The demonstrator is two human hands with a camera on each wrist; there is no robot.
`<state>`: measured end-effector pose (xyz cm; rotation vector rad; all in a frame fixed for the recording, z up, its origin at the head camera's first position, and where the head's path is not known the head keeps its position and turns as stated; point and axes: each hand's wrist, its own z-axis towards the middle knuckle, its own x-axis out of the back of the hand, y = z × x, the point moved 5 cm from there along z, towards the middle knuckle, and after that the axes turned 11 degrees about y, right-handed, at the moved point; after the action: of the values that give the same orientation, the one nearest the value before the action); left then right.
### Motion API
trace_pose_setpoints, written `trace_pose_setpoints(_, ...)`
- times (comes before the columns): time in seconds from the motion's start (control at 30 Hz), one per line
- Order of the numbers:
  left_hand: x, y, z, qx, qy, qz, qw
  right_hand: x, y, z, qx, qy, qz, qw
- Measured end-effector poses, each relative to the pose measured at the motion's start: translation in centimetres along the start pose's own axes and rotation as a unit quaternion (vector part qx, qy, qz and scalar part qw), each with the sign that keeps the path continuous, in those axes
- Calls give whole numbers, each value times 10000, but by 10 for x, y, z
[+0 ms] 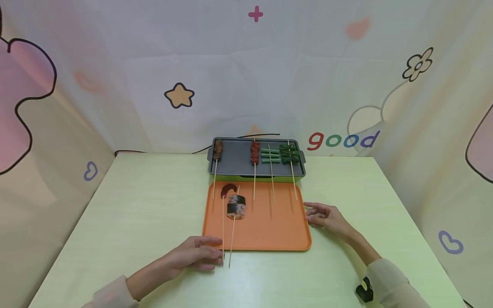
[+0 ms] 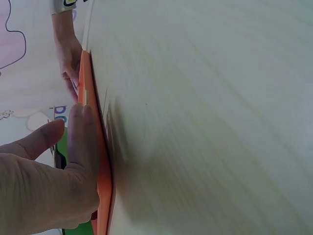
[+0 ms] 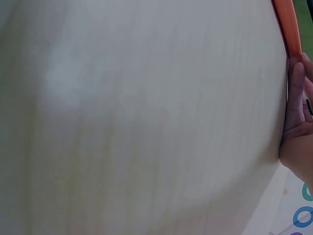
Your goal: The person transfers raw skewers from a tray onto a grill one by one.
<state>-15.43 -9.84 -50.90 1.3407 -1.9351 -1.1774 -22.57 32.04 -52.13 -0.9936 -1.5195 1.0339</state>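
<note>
Rectangular grey grill (image 1: 235, 164) standing at the far edge of the table (image 1: 154, 192), blocking the far side of the smooth orange tray (image 1: 273, 229), thin sticks (image 1: 254, 182) overhanging it, two skewers (image 1: 236, 208) lying toward its left edge, left hand (image 1: 196, 253) lying loose-fingered at its near-left corner, right hand (image 1: 327, 218) touching its right edge, fingers straight.

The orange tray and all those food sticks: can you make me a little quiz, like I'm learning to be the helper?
1. How many skewers lie on the grey grill?
2. True or false: the right hand is at the left side of the orange tray.
3. Which food is on the stick nearest the left hand? A: black-and-white piece. B: curled dark-red piece.

Key: 1. Four. 2. False; it is at the right side. 3. B.
</note>
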Motion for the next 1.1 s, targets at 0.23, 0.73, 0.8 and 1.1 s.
trace_pose_setpoints(0.23,-1,4,2,-5,283,-114,9995,0,-1,0,14,-11,3,10000)
trace_pose_setpoints(0.73,0,4,4,61,533,-435,9976,0,-2,-1,17,11,-21,10000)
trace_pose_setpoints(0.8,1,5,4,9,459,-456,9979,1,-3,0,37,32,-35,10000)
trace_pose_setpoints(1.1,0,0,-1,-91,170,-628,9978,1,0,1,75,56,-90,9999)
